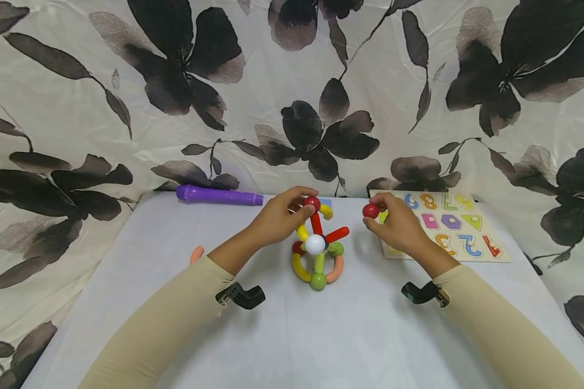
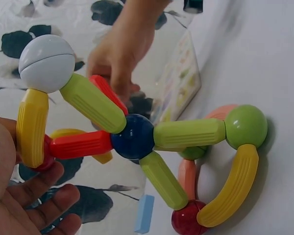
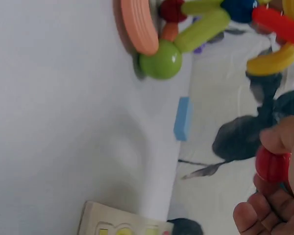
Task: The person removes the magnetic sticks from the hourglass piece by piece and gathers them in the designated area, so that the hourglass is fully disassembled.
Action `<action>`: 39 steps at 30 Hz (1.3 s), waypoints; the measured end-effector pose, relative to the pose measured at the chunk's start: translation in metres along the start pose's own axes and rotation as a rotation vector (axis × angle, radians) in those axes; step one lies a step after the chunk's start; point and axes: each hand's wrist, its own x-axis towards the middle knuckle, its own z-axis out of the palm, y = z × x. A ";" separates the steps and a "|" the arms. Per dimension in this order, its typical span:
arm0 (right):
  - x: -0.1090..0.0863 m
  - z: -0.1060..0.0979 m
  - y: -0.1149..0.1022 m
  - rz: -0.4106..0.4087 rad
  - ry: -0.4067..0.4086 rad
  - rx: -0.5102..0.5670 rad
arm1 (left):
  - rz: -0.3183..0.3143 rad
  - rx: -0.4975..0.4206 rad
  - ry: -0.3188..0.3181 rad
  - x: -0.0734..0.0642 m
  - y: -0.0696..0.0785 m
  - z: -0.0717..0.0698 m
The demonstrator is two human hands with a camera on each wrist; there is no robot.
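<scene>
A ball-and-stick toy structure stands on the table, its colored rods joined by balls, with a dark blue ball (image 2: pixel 132 137) at its hub. My left hand (image 1: pixel 281 217) pinches the red ball (image 1: pixel 312 203) at its top. From that ball a curved yellow rod (image 2: pixel 32 128) runs to a white ball (image 2: pixel 47 63). A straight red rod (image 1: pixel 337 234) sticks out to the right with a free end. The ring-like base includes a green ball (image 1: pixel 318 281). Apart from the structure, on its right, my right hand (image 1: pixel 400 222) holds a loose red ball (image 1: pixel 370 210) between thumb and fingers.
Behind the right hand lies a number-and-shape puzzle board (image 1: pixel 502 257). A purple toy microphone (image 1: pixel 219 195) lies along the table's back edge. One peach curved rod (image 1: pixel 197 254) is partly hidden by the left arm. A light blue block (image 3: pixel 183 118) sits at the back.
</scene>
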 end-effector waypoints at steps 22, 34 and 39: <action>0.036 0.036 0.033 0.133 -0.100 0.042 | -0.017 -0.013 0.004 -0.001 -0.001 0.001; 0.041 0.043 0.042 0.182 -0.159 0.085 | -0.019 -0.014 0.006 -0.001 0.000 0.001; 0.041 0.045 0.044 0.164 -0.179 0.085 | -0.019 -0.016 0.003 -0.001 -0.001 0.001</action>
